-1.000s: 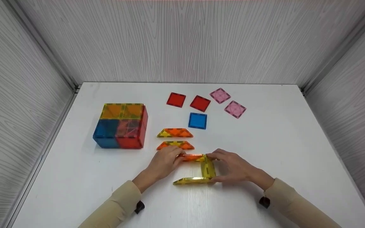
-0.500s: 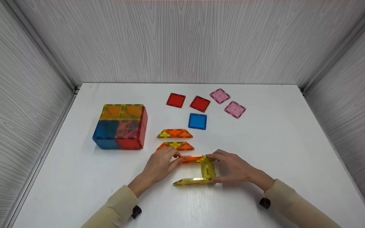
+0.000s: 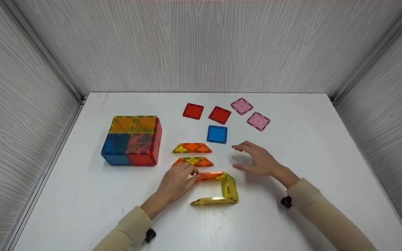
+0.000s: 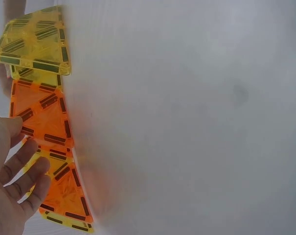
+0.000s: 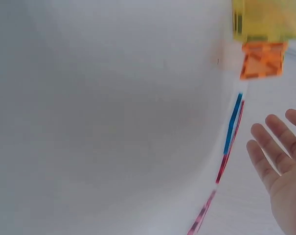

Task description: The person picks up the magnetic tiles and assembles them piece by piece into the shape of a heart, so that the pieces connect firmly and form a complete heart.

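Note:
My left hand [image 3: 176, 183] pinches the left end of an orange magnetic tile [image 3: 210, 175]. In the left wrist view the thumb lies at that orange tile's edge [image 4: 35, 105]. A yellow tile [image 3: 229, 186] stands upright at its right end. A yellow trapezoid tile [image 3: 209, 201] joins on in front, so the group is a U with its gap to the left. My right hand [image 3: 258, 160] hovers to the right, apart from the tiles, fingers spread and holding nothing. Behind the left hand are two orange-and-yellow trapezoid pieces [image 3: 193, 161] [image 3: 192, 148].
A box of orange, blue and red tiles [image 3: 133, 141] stands at the left. Flat on the table farther back are a blue square [image 3: 217, 134], two red squares [image 3: 193, 111] and two pink squares [image 3: 258, 121]. Wood-grain panels [image 3: 201, 45] enclose the white table.
My right hand has let go of the yellow tile and moved back, away from me. The left hand slid slightly left along the orange tile, then stayed there.

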A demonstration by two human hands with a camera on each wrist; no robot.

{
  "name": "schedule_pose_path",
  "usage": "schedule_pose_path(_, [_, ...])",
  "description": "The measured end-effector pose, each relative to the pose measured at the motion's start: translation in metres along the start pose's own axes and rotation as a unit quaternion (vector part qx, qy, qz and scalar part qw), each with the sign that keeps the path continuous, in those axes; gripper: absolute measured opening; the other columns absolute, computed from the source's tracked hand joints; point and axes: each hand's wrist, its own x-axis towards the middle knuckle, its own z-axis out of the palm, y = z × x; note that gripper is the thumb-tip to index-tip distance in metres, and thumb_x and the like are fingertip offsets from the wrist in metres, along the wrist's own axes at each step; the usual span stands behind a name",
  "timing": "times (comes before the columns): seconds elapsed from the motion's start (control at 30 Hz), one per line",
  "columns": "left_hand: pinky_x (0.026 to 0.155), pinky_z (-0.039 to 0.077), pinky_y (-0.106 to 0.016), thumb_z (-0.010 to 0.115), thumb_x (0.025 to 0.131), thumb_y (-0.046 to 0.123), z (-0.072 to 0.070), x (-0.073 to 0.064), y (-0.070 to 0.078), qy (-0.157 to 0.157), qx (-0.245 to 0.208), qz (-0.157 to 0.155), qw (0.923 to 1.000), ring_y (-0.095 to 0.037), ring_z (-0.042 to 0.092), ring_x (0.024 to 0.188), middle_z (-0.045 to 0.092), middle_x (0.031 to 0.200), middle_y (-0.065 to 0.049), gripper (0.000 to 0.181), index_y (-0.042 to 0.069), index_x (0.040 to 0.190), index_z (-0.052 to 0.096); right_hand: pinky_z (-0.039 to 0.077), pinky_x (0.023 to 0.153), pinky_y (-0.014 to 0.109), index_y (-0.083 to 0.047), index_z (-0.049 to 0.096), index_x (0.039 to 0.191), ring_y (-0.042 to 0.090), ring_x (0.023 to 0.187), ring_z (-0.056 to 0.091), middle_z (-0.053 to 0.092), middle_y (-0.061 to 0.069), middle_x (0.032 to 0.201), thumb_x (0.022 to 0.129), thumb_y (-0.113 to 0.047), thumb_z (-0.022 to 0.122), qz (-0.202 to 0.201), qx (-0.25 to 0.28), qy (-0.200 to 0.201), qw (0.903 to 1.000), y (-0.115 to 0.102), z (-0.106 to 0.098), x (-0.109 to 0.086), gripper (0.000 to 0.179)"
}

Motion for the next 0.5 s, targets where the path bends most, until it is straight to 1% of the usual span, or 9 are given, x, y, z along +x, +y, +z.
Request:
schedule_pose_path(0.07, [0.092, 0.062, -0.036, 0.077, 0.098, 0.026, -0.001, 0.0, 0.0, 0.001, 0.0, 0.0, 1.0, -0.016, 0.069, 0.098, 0.074, 0.105, -0.001, 0.015, 0.017, 0.11, 0.073, 0.054, 0.109, 0.059, -0.018, 0.057, 0.15, 0.034, 0.132, 0.061, 0.062, 0.013, 0.143, 0.094, -0.052, 0.072, 0.019, -0.025, -0.001, 0.9995, 0.005, -0.003, 0.014, 0.067])
schedule_pose_path(0.23, [0.094, 0.062, -0.037, 0.077, 0.098, 0.028, -0.001, -0.001, -0.001, 0.005, 0.0, 0.007, 1.0, -0.018, 0.07, 0.1, 0.074, 0.106, -0.001, 0.016, 0.017, 0.109, 0.073, 0.049, 0.115, 0.06, -0.018, 0.053, 0.154, 0.036, 0.141, 0.054, 0.056, 0.015, 0.152, 0.093, -0.059, 0.07, 0.051, -0.092, -0.025, 0.9941, 0.017, -0.002, 0.05, 0.076])
schedule_pose_path(0.3, [0.094, 0.062, -0.037, 0.076, 0.098, 0.028, -0.001, -0.001, -0.002, 0.006, -0.003, 0.01, 0.9999, -0.018, 0.071, 0.099, 0.074, 0.105, 0.0, 0.016, 0.017, 0.109, 0.073, 0.048, 0.116, 0.059, -0.018, 0.052, 0.155, 0.036, 0.142, 0.052, 0.055, 0.014, 0.153, 0.092, -0.059, 0.072, 0.059, -0.108, -0.032, 0.9919, 0.019, 0.0, 0.063, 0.077])
schedule_pose_path(0.37, [0.093, 0.062, -0.036, 0.076, 0.098, 0.029, -0.001, -0.001, -0.002, 0.003, -0.007, 0.006, 1.0, -0.017, 0.069, 0.097, 0.073, 0.103, 0.0, 0.016, 0.018, 0.109, 0.073, 0.047, 0.118, 0.058, -0.019, 0.051, 0.156, 0.035, 0.143, 0.051, 0.054, 0.013, 0.154, 0.092, -0.057, 0.074, 0.067, -0.117, -0.035, 0.9902, 0.02, 0.004, 0.075, 0.078])
schedule_pose_path(0.43, [0.091, 0.061, -0.035, 0.076, 0.098, 0.028, -0.001, -0.001, -0.002, -0.001, -0.009, 0.003, 1.0, -0.016, 0.067, 0.095, 0.072, 0.102, 0.001, 0.016, 0.018, 0.109, 0.072, 0.047, 0.119, 0.056, -0.019, 0.05, 0.156, 0.035, 0.143, 0.052, 0.053, 0.013, 0.154, 0.091, -0.056, 0.076, 0.072, -0.121, -0.037, 0.9894, 0.02, 0.007, 0.085, 0.079])
schedule_pose_path(0.5, [0.089, 0.061, -0.035, 0.076, 0.098, 0.029, -0.001, -0.002, -0.002, -0.003, -0.008, -0.001, 1.0, -0.015, 0.066, 0.094, 0.071, 0.101, 0.001, 0.015, 0.018, 0.108, 0.072, 0.046, 0.12, 0.055, -0.02, 0.049, 0.157, 0.034, 0.144, 0.05, 0.051, 0.012, 0.155, 0.093, -0.056, 0.075, 0.075, -0.125, -0.042, 0.9884, 0.019, 0.011, 0.093, 0.078])
